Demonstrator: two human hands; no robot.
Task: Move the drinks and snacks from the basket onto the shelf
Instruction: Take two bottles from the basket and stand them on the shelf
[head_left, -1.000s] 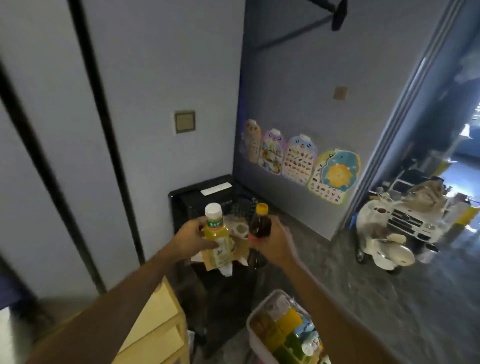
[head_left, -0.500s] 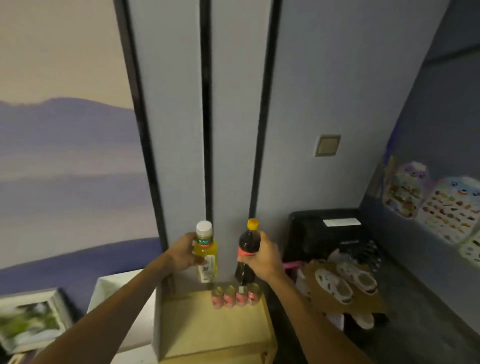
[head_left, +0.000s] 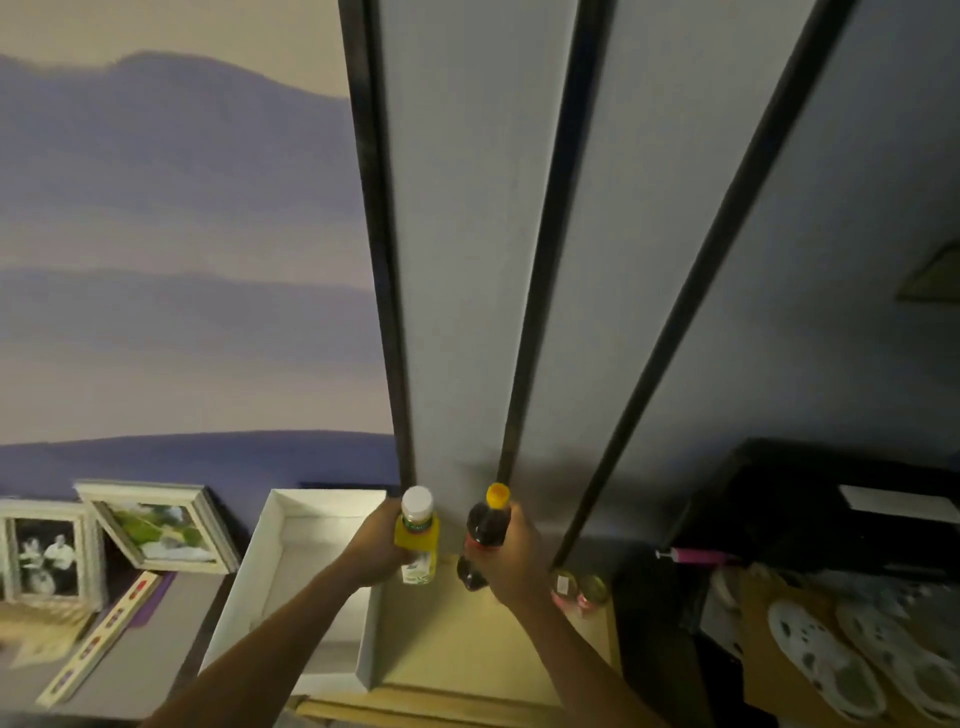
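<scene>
Shelf top (head_left: 467, 639) under both hands, white box (head_left: 291, 561) against its left. Left hand (head_left: 376, 553) wraps yellow bottle (head_left: 418, 540), right hand (head_left: 514, 558) wraps dark bottle (head_left: 485, 532), both low at far shelf. Risks we judge: yellow bottle clips box wall and tips; right wrist sweeps small cans (head_left: 563, 584).

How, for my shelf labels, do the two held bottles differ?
The yellow drink bottle has a white cap; the dark drink bottle has a yellow cap. The left hand grips the yellow one; the right hand grips the dark one. Both are roughly upright above the shelf.
</scene>
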